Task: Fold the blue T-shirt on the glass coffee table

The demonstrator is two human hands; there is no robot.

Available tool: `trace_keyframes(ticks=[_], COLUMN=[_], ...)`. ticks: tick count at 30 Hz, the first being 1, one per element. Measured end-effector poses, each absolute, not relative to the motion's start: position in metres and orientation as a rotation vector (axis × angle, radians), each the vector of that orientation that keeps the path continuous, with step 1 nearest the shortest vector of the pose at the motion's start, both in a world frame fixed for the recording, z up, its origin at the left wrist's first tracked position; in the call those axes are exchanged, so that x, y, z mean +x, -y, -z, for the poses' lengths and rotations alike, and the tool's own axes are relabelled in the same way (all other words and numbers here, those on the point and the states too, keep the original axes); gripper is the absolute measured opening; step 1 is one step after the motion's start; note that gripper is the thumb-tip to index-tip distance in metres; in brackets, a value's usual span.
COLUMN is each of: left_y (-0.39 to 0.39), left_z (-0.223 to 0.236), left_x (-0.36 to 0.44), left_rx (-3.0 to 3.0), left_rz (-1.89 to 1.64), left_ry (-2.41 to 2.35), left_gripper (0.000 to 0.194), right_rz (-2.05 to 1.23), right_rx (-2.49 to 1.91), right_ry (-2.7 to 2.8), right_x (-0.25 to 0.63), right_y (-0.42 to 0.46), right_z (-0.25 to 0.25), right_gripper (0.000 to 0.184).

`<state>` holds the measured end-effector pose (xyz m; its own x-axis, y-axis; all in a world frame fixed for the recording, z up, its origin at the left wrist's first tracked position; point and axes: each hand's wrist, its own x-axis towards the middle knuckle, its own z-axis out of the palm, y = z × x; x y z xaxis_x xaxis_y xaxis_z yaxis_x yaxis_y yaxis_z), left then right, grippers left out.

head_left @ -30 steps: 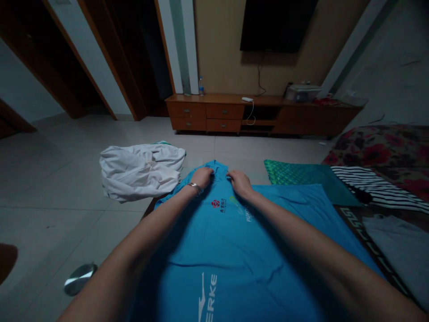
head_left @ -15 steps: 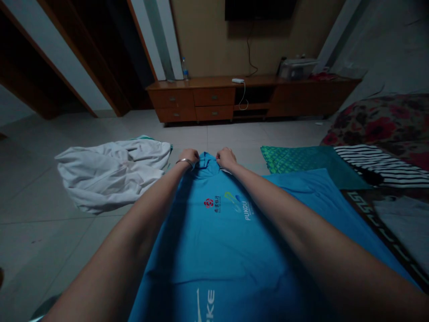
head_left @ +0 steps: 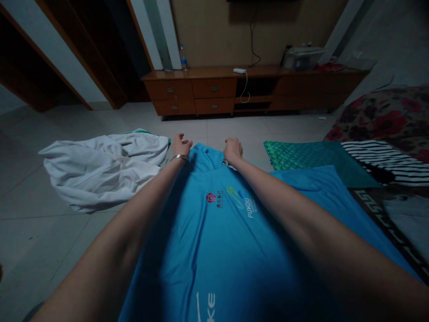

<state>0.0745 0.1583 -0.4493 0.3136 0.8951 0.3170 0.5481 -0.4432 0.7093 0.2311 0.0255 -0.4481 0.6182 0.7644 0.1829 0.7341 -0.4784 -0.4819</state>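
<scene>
A bright blue T-shirt (head_left: 221, 241) with small chest logos and white lettering lies stretched out in front of me. My left hand (head_left: 181, 145), a silver bangle on its wrist, is closed on the shirt's far edge at the left of the collar. On the right of the collar my right hand (head_left: 233, 149) grips the same edge with curled fingers. The collar (head_left: 208, 154) sits between the two hands, a hand's width apart.
A crumpled white garment (head_left: 103, 165) lies on the tiled floor at left. A green patterned cloth (head_left: 301, 156), a black-and-white striped garment (head_left: 385, 158) and a floral blanket (head_left: 385, 112) lie at right. A wooden cabinet (head_left: 234, 89) stands along the far wall.
Both hands have slid apart along the shirt's far edge and moved away from me, pulling the shirt flatter. The head view has tilted downward.
</scene>
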Motion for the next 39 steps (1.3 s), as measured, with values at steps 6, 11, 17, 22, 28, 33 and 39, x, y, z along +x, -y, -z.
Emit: trace_keyframes(ticks=[6, 11, 17, 22, 28, 33, 39], left_y=[-0.080, -0.042, -0.053, -0.063, -0.068, -0.073, -0.084], left_z=[0.446, 0.468, 0.477, 0.479, 0.477, 0.476, 0.483], left_x=[0.000, -0.051, -0.059, -0.066, -0.070, -0.069, -0.072], left_rx=[2.434, 2.798, 2.832, 2.831, 2.812, 2.870, 2.897], left_rz=[-0.728, -0.194, -0.169, -0.191, -0.193, -0.241, -0.221], left_ry=[-0.997, -1.068, -1.109, -1.091, -1.107, -0.927, -0.850], left_gripper=[0.048, 0.060, 0.070, 0.071, 0.071, 0.064, 0.064], right_rz=[-0.010, -0.026, 0.000, -0.031, 0.045, 0.203, 0.114], right_rx=[-1.985, -2.230, -2.198, -1.946, -2.118, -2.567, -2.789], right_ry=[1.866, 1.739, 1.681, 1.897, 1.710, 1.219, 0.910], right_x=[0.195, 0.198, 0.203, 0.168, 0.252, 0.377, 0.441], right_y=[0.012, 0.008, 0.037, 0.156, 0.271, 0.267, 0.239], right_z=[0.453, 0.470, 0.440, 0.433, 0.446, 0.434, 0.440], right_gripper=[0.035, 0.037, 0.041, 0.043, 0.037, 0.038, 0.035])
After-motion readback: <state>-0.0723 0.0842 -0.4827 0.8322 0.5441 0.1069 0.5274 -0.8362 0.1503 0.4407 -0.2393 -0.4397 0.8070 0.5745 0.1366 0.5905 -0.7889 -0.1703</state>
